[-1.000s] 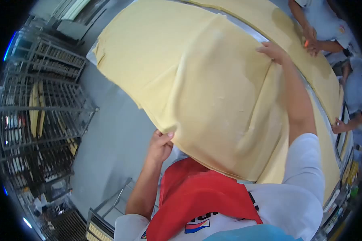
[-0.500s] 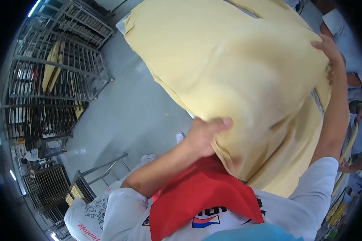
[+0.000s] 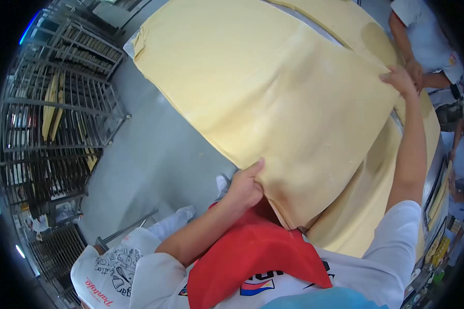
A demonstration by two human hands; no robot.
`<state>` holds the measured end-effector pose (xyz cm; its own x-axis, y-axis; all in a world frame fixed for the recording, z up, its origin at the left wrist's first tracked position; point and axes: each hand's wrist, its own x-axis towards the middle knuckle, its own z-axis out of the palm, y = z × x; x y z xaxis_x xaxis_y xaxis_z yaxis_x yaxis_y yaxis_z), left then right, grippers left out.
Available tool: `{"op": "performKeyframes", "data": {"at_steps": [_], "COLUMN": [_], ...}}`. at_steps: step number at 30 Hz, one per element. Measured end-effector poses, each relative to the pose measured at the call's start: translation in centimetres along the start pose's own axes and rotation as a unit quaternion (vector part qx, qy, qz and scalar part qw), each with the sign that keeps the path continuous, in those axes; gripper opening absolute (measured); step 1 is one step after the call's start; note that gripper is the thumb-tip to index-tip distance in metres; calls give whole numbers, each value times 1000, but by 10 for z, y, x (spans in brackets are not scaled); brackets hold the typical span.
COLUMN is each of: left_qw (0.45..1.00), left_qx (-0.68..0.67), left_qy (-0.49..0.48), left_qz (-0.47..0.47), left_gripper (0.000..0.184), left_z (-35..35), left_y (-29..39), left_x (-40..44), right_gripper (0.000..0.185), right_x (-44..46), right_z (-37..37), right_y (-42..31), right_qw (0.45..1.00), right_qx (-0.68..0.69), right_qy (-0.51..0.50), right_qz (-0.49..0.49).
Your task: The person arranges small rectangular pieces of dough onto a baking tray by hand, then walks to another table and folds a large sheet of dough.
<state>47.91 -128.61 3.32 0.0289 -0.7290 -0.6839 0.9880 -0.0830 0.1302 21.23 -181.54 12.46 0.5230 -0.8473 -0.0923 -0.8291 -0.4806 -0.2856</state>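
A broad pale-yellow dough sheet [image 3: 294,118] covers the table in front of me. My left hand [image 3: 247,186] grips its near left edge, thumb on top and fingers hidden underneath. Farther out on the right, my right hand [image 3: 400,81] pinches the sheet's right edge. Between my hands the dough is raised in soft folds, and its near edge hangs by the red cloth [image 3: 258,252] on my chest. Under its right side lies more dough [image 3: 355,206], with a gap showing a strip of table.
Metal racks [image 3: 62,108] stand at the left beyond the grey floor [image 3: 160,149]. A person in a printed white shirt [image 3: 108,270] is close at my lower left. Co-workers [image 3: 428,41] stand along the right side, beside another dough strip [image 3: 345,18].
Both hands have moved to the right with the dough edges, and the sheet now overlaps the dough at right. The person in the printed shirt has come into view at lower left.
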Motion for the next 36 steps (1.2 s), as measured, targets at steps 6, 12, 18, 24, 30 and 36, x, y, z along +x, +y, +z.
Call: {"op": "performKeyframes", "data": {"at_steps": [6, 12, 18, 24, 30, 36], "left_qw": [997, 977, 989, 987, 984, 969], "left_qx": [73, 187, 111, 85, 62, 47], "left_qy": [-2, 91, 11, 96, 87, 156], "left_qz": [-1, 37, 97, 99, 140, 184], "left_gripper": [48, 48, 47, 43, 44, 45], "left_z": [-24, 13, -10, 14, -9, 14], "left_y": [12, 13, 53, 54, 85, 127], "left_x": [18, 12, 5, 19, 39, 45], "right_gripper": [49, 68, 65, 65, 63, 63], "right_x": [10, 57, 90, -48, -45, 126], "right_z": [17, 120, 204, 222, 234, 228], "right_y": [40, -128, -238, -358, -393, -311], "right_qw": [989, 976, 970, 901, 872, 963], "right_qx": [-42, -150, -69, -36, -27, -73], "right_qy": [-110, -32, -4, -79, -61, 45], "right_qz": [94, -155, -234, -426, -485, -255]}}
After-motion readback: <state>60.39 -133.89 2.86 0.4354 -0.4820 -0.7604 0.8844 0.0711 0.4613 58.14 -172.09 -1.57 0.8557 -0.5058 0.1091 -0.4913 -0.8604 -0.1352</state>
